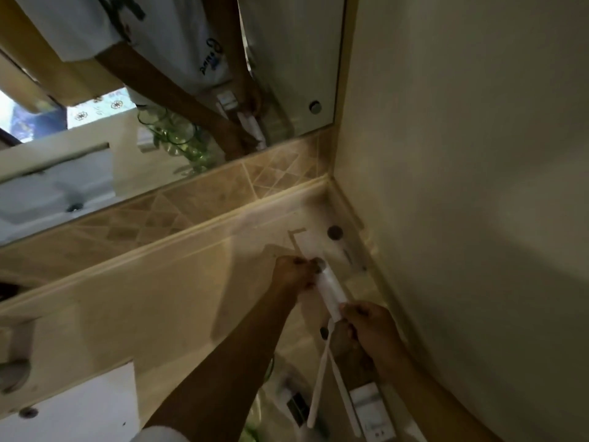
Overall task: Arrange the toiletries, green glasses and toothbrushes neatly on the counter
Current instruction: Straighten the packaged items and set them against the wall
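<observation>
1. Step in hand: placing a white tube [330, 287] on what looks like a glass shelf in the corner, above the worktop [127, 301], below the mirror [178, 74].
2. Left hand [294, 272]: fingers curled round the tube's far end, near its cap. Firm hold.
3. Right hand [366, 327]: fingers curled round the tube's near end; two white toothbrushes [322, 374] hang below it. Cannot tell whether this hand holds them too or they stand in something underneath.
4. Tube lies diagonally, near the right wall [478, 186], seemingly just at shelf level; contact with the glass unclear.
5. Green glasses show clearly only as a mirror reflection [173, 135]; a green blur sits at the bottom edge.
6. White box [371, 409] sits lower right, under the right forearm.
7. Judgement: task partway; glasses and brushes not yet arranged.
8. Next move calls for: set tube down parallel to the wall, release both hands, then deal with the brushes.
</observation>
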`<state>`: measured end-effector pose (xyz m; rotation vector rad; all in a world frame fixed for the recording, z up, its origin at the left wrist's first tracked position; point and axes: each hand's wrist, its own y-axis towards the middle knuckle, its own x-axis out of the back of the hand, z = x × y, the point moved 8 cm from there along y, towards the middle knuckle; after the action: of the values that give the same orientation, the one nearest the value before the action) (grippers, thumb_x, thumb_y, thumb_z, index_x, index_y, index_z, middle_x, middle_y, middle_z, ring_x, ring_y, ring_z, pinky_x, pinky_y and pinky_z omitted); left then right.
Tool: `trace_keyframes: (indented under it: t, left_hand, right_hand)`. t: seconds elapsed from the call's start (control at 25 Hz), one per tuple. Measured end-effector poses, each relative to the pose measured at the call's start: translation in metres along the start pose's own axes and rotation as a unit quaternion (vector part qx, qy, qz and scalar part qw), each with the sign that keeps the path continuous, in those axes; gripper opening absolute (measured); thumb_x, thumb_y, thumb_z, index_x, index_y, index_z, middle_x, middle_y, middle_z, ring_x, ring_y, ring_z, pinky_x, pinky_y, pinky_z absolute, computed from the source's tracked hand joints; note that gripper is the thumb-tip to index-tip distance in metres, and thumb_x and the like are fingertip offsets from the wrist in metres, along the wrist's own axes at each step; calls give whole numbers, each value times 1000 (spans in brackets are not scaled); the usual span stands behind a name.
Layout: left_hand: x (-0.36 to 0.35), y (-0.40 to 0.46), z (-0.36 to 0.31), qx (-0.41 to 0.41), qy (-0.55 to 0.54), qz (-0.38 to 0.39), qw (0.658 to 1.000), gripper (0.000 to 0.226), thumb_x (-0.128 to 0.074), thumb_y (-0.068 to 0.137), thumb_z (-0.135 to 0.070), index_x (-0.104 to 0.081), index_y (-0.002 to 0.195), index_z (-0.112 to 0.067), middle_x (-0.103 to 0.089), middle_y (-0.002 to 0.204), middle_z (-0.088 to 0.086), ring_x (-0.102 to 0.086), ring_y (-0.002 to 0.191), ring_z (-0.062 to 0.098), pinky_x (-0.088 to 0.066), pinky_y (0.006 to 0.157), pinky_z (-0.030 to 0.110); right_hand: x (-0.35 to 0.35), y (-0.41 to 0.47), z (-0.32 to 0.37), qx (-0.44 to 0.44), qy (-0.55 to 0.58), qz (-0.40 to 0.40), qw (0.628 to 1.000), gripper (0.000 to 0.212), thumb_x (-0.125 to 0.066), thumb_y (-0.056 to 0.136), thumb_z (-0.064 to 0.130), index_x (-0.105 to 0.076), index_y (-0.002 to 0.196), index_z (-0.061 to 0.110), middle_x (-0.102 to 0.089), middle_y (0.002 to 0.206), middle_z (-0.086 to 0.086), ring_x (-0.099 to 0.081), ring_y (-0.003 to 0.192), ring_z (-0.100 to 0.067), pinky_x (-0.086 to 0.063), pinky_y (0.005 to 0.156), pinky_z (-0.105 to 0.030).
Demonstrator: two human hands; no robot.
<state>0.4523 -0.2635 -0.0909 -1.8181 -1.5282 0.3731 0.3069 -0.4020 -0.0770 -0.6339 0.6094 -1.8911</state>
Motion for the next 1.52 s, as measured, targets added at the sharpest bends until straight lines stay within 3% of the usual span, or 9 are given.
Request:
trace_keyframes:
  t: [0.2, 0.4, 0.52, 0.64, 0.72, 0.8, 0.88, 1.16, 1.52]
  left_hand:
    - [1, 60, -13, -14, 154, -4, 988, 42, -79, 76, -45, -72, 56, -9, -71, 58, 11, -67, 55, 25, -61, 69, 38]
    - [-1, 75, -24, -30, 241, 4, 970, 36, -72, 84, -43, -75, 73, -8, -74, 71, 10, -71, 66, 25, -62, 76, 39]
    - [2, 66, -35, -111, 328, -20, 938, 44, -63, 85, -58, -66, 90, -14, -66, 87, 3, -62, 80, 23, -54, 78, 37]
    - [-9, 42, -54, -336, 440, -15, 833, 26, -54, 96, -39, -65, 105, -17, -60, 105, 4, -54, 97, 26, -45, 81, 35]
    - [-17, 27, -57, -461, 494, 10, 737, 24, -58, 92, -22, -66, 115, -19, -63, 113, 7, -54, 108, 30, -45, 87, 37]
    - [-19, 24, -54, -489, 513, 31, 705, 36, -66, 85, -17, -65, 121, -16, -65, 119, 11, -56, 115, 34, -46, 98, 43]
    - [-18, 23, -53, -496, 527, 31, 690, 44, -73, 79, -16, -64, 122, -13, -65, 122, 14, -58, 117, 38, -46, 101, 47]
    - [-17, 37, -46, -419, 547, 67, 722, 56, -54, 92, -17, -40, 147, -23, -34, 158, 8, -19, 149, 30, -8, 122, 47]
    - [-14, 41, -45, -397, 548, 75, 732, 57, -52, 93, -19, -36, 148, -26, -29, 160, 5, -15, 150, 26, -6, 124, 47]
  right_hand:
    - [-9, 54, 11, 9, -101, -29, 994, 37, -63, 91, 31, -60, 56, 20, -55, 48, 5, -52, 48, -13, -42, 53, -27]
    - [-12, 81, 3, -22, -123, -36, 991, 35, -61, 91, 39, -67, 65, 17, -64, 55, 2, -58, 49, -13, -48, 52, -28]
    - [-2, 78, 8, 30, -293, -76, 953, 32, -59, 92, 43, -67, 74, 18, -66, 63, 3, -59, 53, -10, -51, 53, -28]
    - [2, 61, 25, 126, -463, -151, 864, 33, -55, 94, 44, -56, 70, 23, -46, 54, 10, -39, 44, -1, -32, 46, -17]
    - [-7, 55, 29, 199, -426, -133, 872, 18, -55, 95, 36, -61, 85, 21, -55, 72, 6, -51, 60, -6, -42, 57, -19]
    - [-26, 54, 30, 232, -386, -67, 890, 25, -51, 94, 31, -62, 113, 19, -59, 109, -2, -58, 96, -16, -47, 81, -25]
    - [-40, 52, 33, 248, -441, -59, 861, 33, -51, 95, 32, -61, 124, 21, -56, 125, -2, -53, 111, -17, -41, 89, -22]
    - [-53, 60, 36, 202, -479, -55, 853, 46, -47, 93, 33, -53, 136, 17, -40, 148, -2, -38, 132, -17, -42, 105, -29]
    - [-54, 62, 38, 206, -478, -47, 852, 48, -51, 92, 35, -50, 138, 22, -35, 148, 2, -34, 133, -16, -38, 106, -26]
